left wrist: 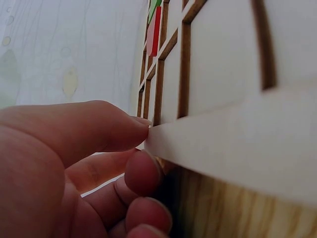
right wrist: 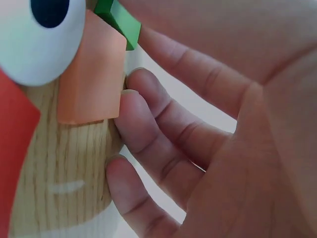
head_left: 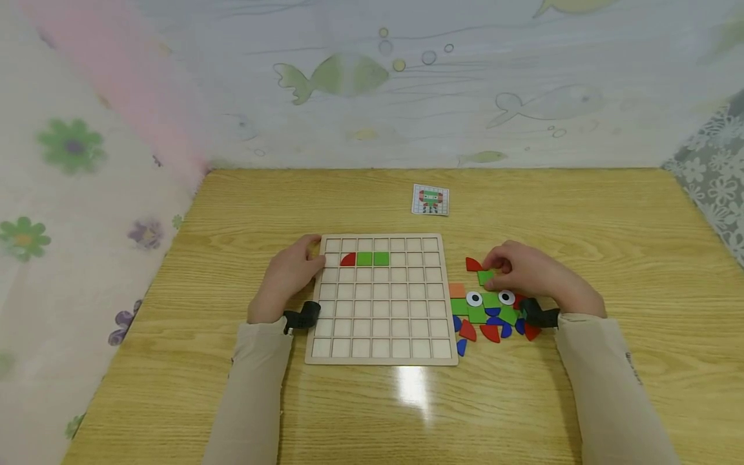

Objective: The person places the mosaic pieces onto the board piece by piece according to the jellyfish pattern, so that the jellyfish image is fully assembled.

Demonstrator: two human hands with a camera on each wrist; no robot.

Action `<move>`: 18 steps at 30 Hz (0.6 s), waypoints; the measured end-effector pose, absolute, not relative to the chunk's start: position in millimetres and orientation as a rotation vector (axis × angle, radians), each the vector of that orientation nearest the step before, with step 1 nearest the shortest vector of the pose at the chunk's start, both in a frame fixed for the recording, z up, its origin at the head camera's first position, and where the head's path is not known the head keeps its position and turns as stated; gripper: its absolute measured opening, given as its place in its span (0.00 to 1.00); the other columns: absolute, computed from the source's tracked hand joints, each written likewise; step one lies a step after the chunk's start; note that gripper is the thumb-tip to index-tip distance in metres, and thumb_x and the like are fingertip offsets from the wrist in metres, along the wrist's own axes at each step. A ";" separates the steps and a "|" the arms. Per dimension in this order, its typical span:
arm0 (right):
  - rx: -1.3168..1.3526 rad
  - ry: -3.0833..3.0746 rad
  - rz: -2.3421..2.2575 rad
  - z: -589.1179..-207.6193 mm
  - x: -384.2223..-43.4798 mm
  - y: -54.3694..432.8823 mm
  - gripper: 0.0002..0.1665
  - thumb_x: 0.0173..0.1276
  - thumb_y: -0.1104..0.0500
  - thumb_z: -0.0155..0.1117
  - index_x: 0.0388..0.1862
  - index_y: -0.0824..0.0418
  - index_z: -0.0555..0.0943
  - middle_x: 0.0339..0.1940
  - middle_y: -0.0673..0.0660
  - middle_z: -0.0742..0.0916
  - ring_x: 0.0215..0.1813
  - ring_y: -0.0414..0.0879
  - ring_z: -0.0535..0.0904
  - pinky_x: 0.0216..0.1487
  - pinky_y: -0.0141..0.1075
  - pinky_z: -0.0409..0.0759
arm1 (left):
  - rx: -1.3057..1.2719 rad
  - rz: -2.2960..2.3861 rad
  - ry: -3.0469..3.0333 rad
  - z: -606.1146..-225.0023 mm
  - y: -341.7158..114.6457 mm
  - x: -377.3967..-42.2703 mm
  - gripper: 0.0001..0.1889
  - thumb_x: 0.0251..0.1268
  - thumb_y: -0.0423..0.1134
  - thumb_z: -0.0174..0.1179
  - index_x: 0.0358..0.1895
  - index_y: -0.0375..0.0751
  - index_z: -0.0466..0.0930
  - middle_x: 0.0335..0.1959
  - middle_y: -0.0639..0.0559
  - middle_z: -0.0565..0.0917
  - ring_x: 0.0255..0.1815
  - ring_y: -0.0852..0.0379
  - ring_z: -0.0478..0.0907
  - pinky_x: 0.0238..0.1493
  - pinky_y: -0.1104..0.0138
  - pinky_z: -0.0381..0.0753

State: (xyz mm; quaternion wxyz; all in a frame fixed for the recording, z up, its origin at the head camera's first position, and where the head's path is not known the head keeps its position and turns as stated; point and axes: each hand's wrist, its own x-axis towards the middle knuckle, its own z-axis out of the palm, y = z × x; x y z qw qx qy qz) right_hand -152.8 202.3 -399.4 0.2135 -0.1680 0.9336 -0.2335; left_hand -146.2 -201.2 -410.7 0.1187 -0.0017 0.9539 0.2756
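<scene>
I see a pale wooden grid board [head_left: 380,311] with a red quarter-round piece [head_left: 348,259] and two plain green square tiles [head_left: 364,259]. I also pick out deep blue rounded pieces [head_left: 462,347], an orange square tile [head_left: 457,290] and white eye discs [head_left: 474,299] with black pupils. The small white paper card [head_left: 431,200] is printed green and red over a grid pattern. I make out streaky grain on the yellow-brown wooden surface [head_left: 349,413], beige sleeves [head_left: 261,381] and greenish fish [head_left: 354,74] on the pale wall [head_left: 430,142].
</scene>
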 end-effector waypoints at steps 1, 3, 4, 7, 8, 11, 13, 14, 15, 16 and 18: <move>-0.472 2.588 -0.649 -399.2 -152.5 202.1 0.20 0.53 0.48 0.67 0.42 0.58 0.78 0.36 0.54 0.75 0.36 0.48 0.68 0.38 0.39 0.69 | -0.006 0.808 2.787 -410.4 -201.0 -146.0 0.27 0.62 0.45 0.49 0.65 0.46 0.60 0.26 0.52 0.75 0.21 0.55 0.68 0.25 0.64 0.65; -0.479 2.582 -0.653 -398.9 -152.2 201.9 0.20 0.53 0.49 0.68 0.41 0.57 0.78 0.37 0.54 0.74 0.37 0.48 0.68 0.39 0.39 0.69 | -0.007 0.809 2.789 -410.1 -200.7 -145.9 0.27 0.62 0.45 0.49 0.65 0.47 0.60 0.26 0.52 0.75 0.21 0.55 0.68 0.24 0.64 0.65; -0.485 2.579 -0.657 -398.9 -152.1 201.6 0.20 0.53 0.50 0.68 0.41 0.58 0.78 0.37 0.54 0.74 0.37 0.48 0.68 0.39 0.39 0.69 | -0.008 0.810 2.792 -410.1 -200.4 -145.9 0.27 0.62 0.45 0.49 0.65 0.47 0.60 0.26 0.52 0.75 0.21 0.55 0.68 0.24 0.64 0.65; -0.486 2.573 -0.672 -398.9 -152.3 200.2 0.18 0.53 0.52 0.68 0.40 0.57 0.77 0.36 0.54 0.74 0.37 0.48 0.68 0.39 0.39 0.69 | -0.008 0.816 2.789 -409.7 -200.3 -145.4 0.27 0.62 0.45 0.49 0.65 0.47 0.60 0.26 0.52 0.75 0.21 0.55 0.68 0.23 0.64 0.65; -0.486 2.571 -0.675 -399.1 -152.4 199.7 0.18 0.53 0.52 0.68 0.40 0.57 0.77 0.36 0.54 0.74 0.37 0.48 0.68 0.39 0.39 0.69 | -0.008 0.817 2.788 -409.6 -200.3 -145.2 0.27 0.62 0.45 0.49 0.65 0.47 0.60 0.25 0.52 0.74 0.20 0.55 0.67 0.23 0.64 0.65; -0.486 2.561 -0.691 -399.5 -152.7 198.6 0.16 0.53 0.54 0.68 0.39 0.56 0.75 0.33 0.53 0.75 0.35 0.47 0.69 0.37 0.38 0.70 | -0.011 0.822 2.782 -408.9 -200.5 -144.6 0.27 0.62 0.45 0.48 0.65 0.47 0.59 0.25 0.52 0.74 0.20 0.54 0.67 0.22 0.64 0.66; -0.487 2.549 -0.705 -399.5 -152.8 198.5 0.16 0.54 0.55 0.67 0.39 0.56 0.74 0.31 0.52 0.76 0.34 0.47 0.70 0.36 0.38 0.70 | -0.014 0.823 2.779 -408.4 -200.2 -144.6 0.27 0.62 0.45 0.48 0.65 0.47 0.59 0.25 0.51 0.74 0.20 0.54 0.67 0.22 0.64 0.66; -0.488 2.541 -0.713 -399.7 -152.9 198.9 0.15 0.54 0.55 0.67 0.39 0.55 0.74 0.31 0.52 0.77 0.34 0.47 0.70 0.36 0.38 0.70 | -0.016 0.822 2.776 -408.3 -200.1 -144.6 0.27 0.62 0.45 0.48 0.65 0.47 0.59 0.26 0.51 0.74 0.20 0.54 0.68 0.22 0.64 0.66; -0.487 2.532 -0.724 -399.8 -152.9 199.3 0.14 0.55 0.55 0.66 0.39 0.55 0.74 0.31 0.52 0.77 0.34 0.47 0.70 0.36 0.38 0.71 | -0.019 0.821 2.774 -408.2 -200.1 -144.6 0.27 0.62 0.45 0.48 0.65 0.47 0.59 0.26 0.52 0.74 0.20 0.54 0.68 0.22 0.64 0.66; -0.486 2.523 -0.740 -399.8 -153.0 199.6 0.13 0.56 0.56 0.66 0.38 0.55 0.74 0.31 0.52 0.77 0.34 0.47 0.71 0.36 0.38 0.71 | -0.020 0.821 2.771 -408.3 -200.1 -144.8 0.27 0.62 0.45 0.48 0.65 0.47 0.59 0.26 0.51 0.74 0.20 0.54 0.68 0.22 0.64 0.66; -0.486 2.510 -0.771 -399.3 -152.6 200.2 0.12 0.57 0.56 0.64 0.39 0.54 0.73 0.32 0.52 0.77 0.35 0.47 0.71 0.38 0.38 0.71 | -0.021 0.817 2.768 -408.5 -199.7 -145.2 0.27 0.62 0.45 0.48 0.65 0.47 0.59 0.26 0.51 0.75 0.20 0.54 0.68 0.22 0.64 0.66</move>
